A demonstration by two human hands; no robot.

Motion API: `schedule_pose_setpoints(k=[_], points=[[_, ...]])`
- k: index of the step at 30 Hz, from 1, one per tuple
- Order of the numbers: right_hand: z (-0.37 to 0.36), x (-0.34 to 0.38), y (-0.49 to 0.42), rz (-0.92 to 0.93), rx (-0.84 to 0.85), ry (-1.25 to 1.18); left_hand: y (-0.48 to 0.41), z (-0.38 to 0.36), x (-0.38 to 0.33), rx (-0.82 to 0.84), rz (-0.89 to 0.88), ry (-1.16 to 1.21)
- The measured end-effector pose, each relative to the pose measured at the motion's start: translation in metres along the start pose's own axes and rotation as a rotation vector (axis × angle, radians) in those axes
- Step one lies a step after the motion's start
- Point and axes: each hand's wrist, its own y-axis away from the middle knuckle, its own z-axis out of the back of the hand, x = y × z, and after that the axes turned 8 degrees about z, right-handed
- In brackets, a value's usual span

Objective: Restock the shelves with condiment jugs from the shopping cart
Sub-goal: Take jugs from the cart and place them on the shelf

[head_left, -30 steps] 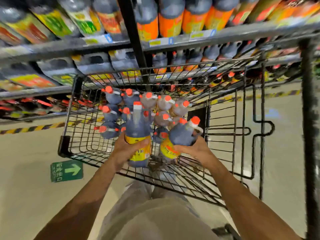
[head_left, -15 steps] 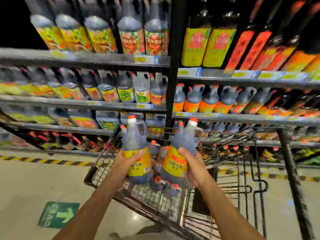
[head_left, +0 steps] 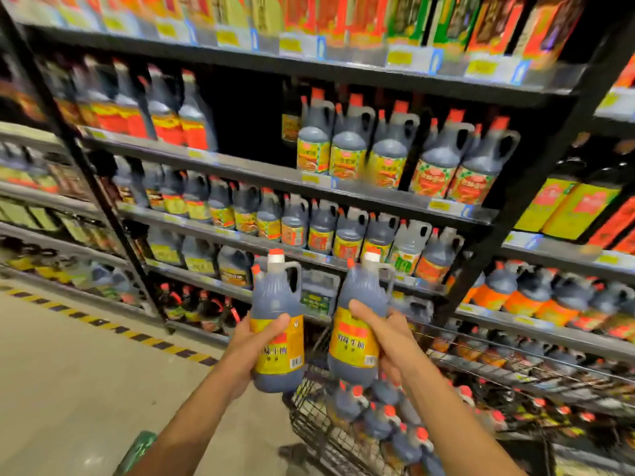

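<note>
1. While we grip one jug in each hand, both stand upright, caps up: the left jug [head_left: 276,324] in our left hand [head_left: 251,345], the right jug [head_left: 360,324] in our right hand [head_left: 390,340], with the fingers curled round the labels.
2. They hang just above the shopping cart [head_left: 309,419], which holds more jugs [head_left: 378,412].
3. The dark shelf gap [head_left: 247,121] lies higher and ahead; we judge the left hand nearer to it.

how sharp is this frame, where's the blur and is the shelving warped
Head view: the left jug and right jug, held in the left hand and right hand, are fairly sharp, labels legible; head view: the top-row bottles smear with motion blur; head view: the wide lens makes the black upright lean.
</note>
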Motion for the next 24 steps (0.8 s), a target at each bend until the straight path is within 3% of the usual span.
schedule_pose_setpoints(k=[9, 17, 24], points=[[-0.163, 0.002, -0.029, -0.027, 0.168, 0.082, 0.012, 0.150, -0.048, -0.168, -0.038, 0.091], [-0.251, 0.001, -0.089, -0.019, 0.245, 0.096, -0.024, 0.210, -0.097, -0.196, -0.101, 0.123], [-0.299, 0.013, -0.168, 0.069, 0.234, 0.060, -0.107, 0.236, -0.158, -0.200, -0.144, 0.017]])
